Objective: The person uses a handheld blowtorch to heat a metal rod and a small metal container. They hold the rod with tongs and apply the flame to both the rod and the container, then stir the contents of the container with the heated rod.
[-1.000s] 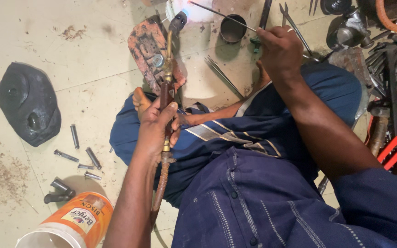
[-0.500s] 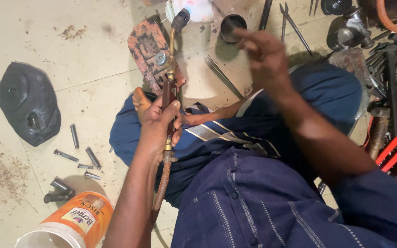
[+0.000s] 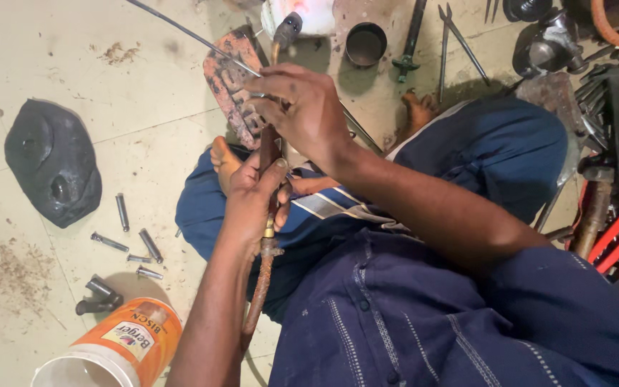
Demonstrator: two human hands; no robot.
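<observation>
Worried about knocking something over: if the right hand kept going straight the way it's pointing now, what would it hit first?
Probably the rusty reddish metal plate just beyond the right hand; depth is unclear, so it might pass above it.

1 view only: head cam, worn by the person, looking steeply down over chest & lap at the floor (image 3: 145, 86). Close range; left hand (image 3: 252, 197) and right hand (image 3: 302, 111) sit near frame centre. Top of frame faces forward, away from the body. No 2nd view to overlap.

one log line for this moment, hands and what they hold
left hand: grips torch | right hand: on torch, holds thin rod | floor: bolts, orange tub
</observation>
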